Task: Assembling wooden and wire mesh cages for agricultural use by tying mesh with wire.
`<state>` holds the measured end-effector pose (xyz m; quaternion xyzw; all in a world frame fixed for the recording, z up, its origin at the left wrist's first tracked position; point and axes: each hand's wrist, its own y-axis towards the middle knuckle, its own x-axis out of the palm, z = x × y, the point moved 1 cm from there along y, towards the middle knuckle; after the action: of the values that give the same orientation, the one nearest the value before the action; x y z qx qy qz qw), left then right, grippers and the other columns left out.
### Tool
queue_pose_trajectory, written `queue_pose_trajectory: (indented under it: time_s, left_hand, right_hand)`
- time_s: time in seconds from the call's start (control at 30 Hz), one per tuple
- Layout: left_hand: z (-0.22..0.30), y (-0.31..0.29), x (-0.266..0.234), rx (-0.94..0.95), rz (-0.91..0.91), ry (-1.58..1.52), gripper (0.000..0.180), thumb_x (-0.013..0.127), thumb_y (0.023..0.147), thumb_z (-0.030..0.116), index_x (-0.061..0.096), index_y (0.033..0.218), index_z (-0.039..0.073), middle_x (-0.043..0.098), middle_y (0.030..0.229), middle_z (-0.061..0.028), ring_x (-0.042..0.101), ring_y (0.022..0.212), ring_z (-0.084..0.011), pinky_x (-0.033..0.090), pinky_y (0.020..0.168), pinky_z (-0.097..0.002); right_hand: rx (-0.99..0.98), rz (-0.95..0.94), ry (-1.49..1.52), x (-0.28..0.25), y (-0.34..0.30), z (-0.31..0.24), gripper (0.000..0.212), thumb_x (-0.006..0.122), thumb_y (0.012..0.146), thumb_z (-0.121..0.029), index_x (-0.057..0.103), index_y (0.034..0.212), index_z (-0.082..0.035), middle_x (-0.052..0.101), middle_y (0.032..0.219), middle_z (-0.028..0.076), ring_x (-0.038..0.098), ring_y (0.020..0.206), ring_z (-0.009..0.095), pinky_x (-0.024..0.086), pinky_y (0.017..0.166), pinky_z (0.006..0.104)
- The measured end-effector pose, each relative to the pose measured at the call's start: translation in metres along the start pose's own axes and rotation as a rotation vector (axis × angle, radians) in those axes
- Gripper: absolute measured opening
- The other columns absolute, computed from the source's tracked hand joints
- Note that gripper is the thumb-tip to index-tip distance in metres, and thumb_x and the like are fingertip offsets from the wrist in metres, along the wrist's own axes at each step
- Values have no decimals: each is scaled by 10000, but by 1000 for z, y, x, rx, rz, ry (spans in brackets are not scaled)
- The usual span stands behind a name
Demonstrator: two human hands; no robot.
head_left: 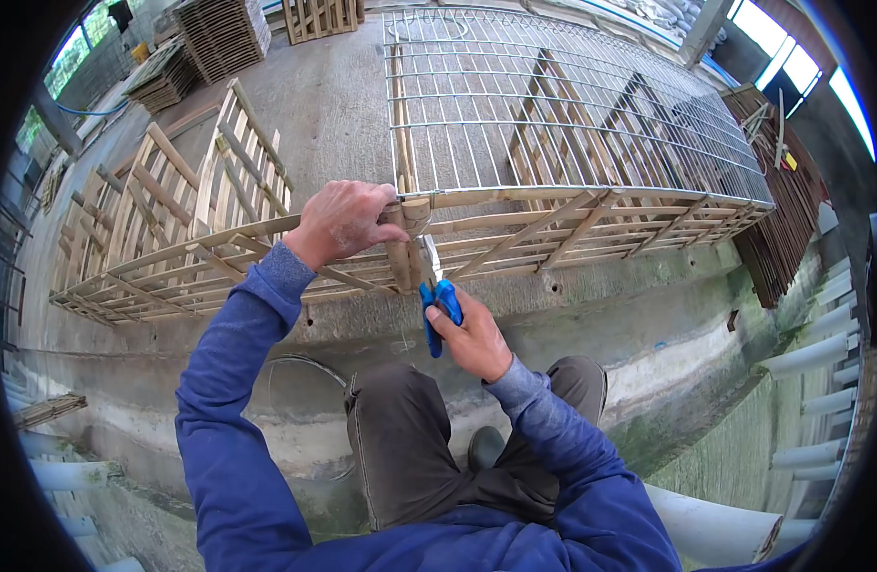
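My left hand (348,221) is closed at the top of a short upright bamboo post (402,262), its thumb pressed against the post's side. Its fingertips are partly hidden behind the post's top. In my right hand (474,338) is a pair of pliers (438,291) with blue handles and silver jaws. The jaws point up beside the post, just below a lashed joint. The post belongs to a long slatted bamboo frame (572,229) lying across in front of me. A wire mesh panel (457,105) covers the frame's right part, its near edge along the bamboo rail.
Open bamboo slats (185,205) stand up on the frame's left part. Stacked slatted panels (224,38) sit at the far left, and a pile of brown poles (791,205) at the right. White pipes (710,524) stick out near me. A wire loop (305,360) hangs by my knee.
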<state>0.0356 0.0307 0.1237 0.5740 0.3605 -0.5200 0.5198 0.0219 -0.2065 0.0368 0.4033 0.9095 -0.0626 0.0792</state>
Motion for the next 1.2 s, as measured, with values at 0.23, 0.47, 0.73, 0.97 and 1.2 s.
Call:
queue_pose_trajectory:
  time_s: [0.23,0.47,0.73,0.97,1.2]
  left_hand:
    - [3,1,-2,-6,-6,-12,542,670,730,545,572,819,19,630,741,-164,635,763,-353,498,669,-434]
    - [0,1,-2,11,-1,-25,575,657,722,574,567,811,13,625,748,-171,630,766,-366,496,671,-442]
    - [-2,0,-1,31,1,-34,621,645,702,613,560,823,10,613,729,-167,631,764,-366,496,668,-443]
    - [-5,1,4,55,28,-45,654,627,691,645,549,807,6,601,708,-167,630,754,-366,497,664,-445]
    - [-6,3,3,59,10,-53,659,623,698,647,539,800,2,599,712,-174,627,759,-376,493,667,-451]
  right_hand:
    - [-39,27,29,13,4,6,464,573,897,-155,448,1319,-10,595,959,139,572,873,218,461,821,345]
    - [-106,105,-59,20,3,14,530,563,898,-149,382,1372,3,585,1142,197,577,1025,269,434,912,357]
    - [-42,63,57,18,-6,3,517,568,894,-137,396,1364,-8,598,1019,162,571,876,244,457,832,329]
    - [-188,165,-66,19,-4,1,471,563,891,-123,426,1333,-36,587,948,173,575,817,246,469,777,343]
    - [-239,218,-335,12,4,17,474,582,867,-118,448,1316,-46,589,928,187,590,816,303,472,754,368]
